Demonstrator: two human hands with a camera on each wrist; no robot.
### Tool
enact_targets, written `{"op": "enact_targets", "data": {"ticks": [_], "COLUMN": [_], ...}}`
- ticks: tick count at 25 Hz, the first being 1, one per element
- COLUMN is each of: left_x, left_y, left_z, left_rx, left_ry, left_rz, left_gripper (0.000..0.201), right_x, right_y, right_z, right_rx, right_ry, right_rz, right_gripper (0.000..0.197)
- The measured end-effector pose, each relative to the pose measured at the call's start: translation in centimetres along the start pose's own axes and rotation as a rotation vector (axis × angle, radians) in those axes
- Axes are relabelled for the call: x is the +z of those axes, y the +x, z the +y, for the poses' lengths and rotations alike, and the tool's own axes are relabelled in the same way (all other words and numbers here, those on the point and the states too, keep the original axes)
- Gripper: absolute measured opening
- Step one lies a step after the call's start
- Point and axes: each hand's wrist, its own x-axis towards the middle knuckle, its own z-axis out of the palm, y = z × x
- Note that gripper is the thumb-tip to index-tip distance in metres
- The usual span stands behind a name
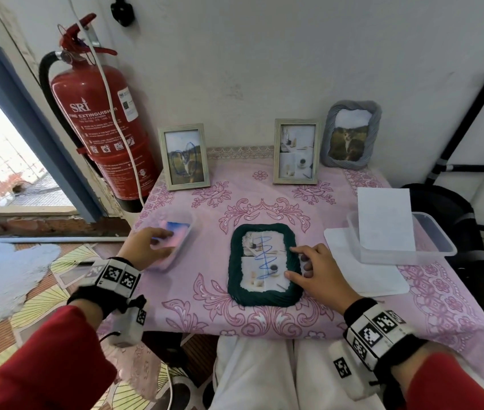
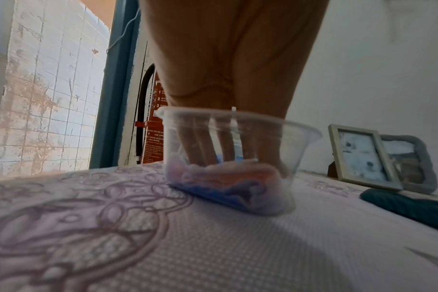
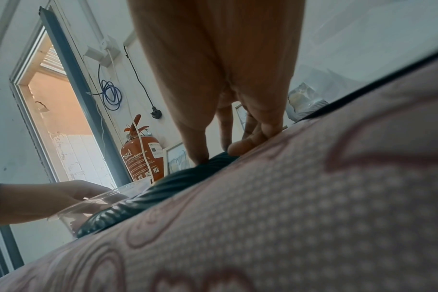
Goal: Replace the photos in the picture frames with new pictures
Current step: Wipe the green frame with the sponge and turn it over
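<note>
A dark green yarn-wrapped frame [image 1: 260, 297] lies flat mid-table, its photo [image 1: 264, 261] scribbled over in blue. My right hand [image 1: 292, 261] rests on the frame's right edge, thumb and index finger touching it and the other fingers curled on the cloth; the right wrist view shows the fingertips [image 3: 200, 156] pressing the frame [image 3: 163, 189]. My left hand [image 1: 160, 235] reaches into a clear plastic tub [image 1: 175, 258]. Its straight fingers [image 2: 213, 150] touch the pink and blue pictures [image 2: 238, 183] at the bottom. Whether they pinch one is hidden.
Three frames stand at the back: a silver one with a scribbled photo [image 1: 186, 156], another silver one [image 1: 297, 150], a grey yarn one [image 1: 350, 134]. At right, a clear container [image 1: 436, 241] holds white paper [image 1: 385, 217]. A red fire extinguisher [image 1: 101, 113] hangs left.
</note>
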Motion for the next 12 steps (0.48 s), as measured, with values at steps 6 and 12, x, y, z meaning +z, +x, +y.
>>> {"op": "enact_targets", "data": {"ticks": [6, 12], "left_x": [0.46, 0.44], "left_y": [0.39, -0.16], "left_z": [-0.36, -0.16], "left_rx": [-0.007, 0.006], "left_ry": [0.066, 0.0], "left_rz": [0.088, 0.259], "left_gripper": [0.037, 0.03], "right_x": [0.06, 0.07], "right_y": [-0.07, -0.14], "right_z": [0.06, 0.06], "right_rx": [-0.012, -0.022], "right_ry": [-0.009, -0.006], "right_rz": [0.01, 0.006], "right_gripper": [0.052, 0.051]}}
